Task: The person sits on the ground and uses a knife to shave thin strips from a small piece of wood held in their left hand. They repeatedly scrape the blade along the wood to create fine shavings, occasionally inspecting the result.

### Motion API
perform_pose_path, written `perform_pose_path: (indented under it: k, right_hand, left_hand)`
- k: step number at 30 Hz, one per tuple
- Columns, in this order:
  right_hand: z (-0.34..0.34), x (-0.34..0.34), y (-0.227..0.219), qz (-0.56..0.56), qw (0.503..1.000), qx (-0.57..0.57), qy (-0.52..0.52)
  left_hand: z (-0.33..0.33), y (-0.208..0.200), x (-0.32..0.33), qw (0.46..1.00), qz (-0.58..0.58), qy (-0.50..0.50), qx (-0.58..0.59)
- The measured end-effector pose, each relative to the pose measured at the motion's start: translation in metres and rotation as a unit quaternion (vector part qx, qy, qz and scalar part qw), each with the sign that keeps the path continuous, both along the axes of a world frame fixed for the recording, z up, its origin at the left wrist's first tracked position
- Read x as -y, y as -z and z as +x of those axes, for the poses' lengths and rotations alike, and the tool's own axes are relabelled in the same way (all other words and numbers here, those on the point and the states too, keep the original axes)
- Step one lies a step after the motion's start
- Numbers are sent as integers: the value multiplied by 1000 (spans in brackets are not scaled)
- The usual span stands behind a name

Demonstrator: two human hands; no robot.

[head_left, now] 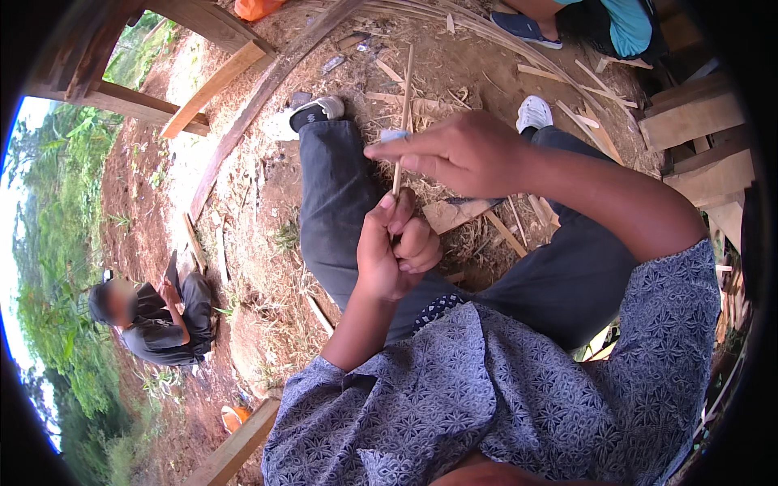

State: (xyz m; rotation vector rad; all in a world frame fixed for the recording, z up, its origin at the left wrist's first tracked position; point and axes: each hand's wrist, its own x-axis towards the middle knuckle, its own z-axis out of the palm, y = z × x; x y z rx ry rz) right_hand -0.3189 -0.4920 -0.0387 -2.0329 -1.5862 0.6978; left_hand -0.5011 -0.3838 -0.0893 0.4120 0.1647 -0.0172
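Observation:
A thin, pale wooden stick [408, 81] stands out lengthwise in front of me. Its near end is in my left hand [401, 247], whose fingers are curled closed around it above my lap. My right hand [474, 154] reaches across from the right, with its index finger and thumb stretched along either side of the stick, just beyond the left hand. Against the stick by the right index finger is a small whitish-blue piece [394, 135]; its kind is unclear. The right hand's other fingers are folded and partly hidden.
Wood shavings and offcuts [506, 233] litter the dirt between my legs. Long strips [559, 69] lie at the far right, near another person's shoe [525, 29]. Stacked timber [701, 121] stands right. At left, a person [166, 312] sits beyond a long plank [263, 97].

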Motion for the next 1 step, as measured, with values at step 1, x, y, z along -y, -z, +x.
perform_pose_path:
  k: [1]
  right_hand:
    - [-1,4,-1,-5,1000,2,7]
  left_hand:
    - [2,2,0,1000,12,13,3]
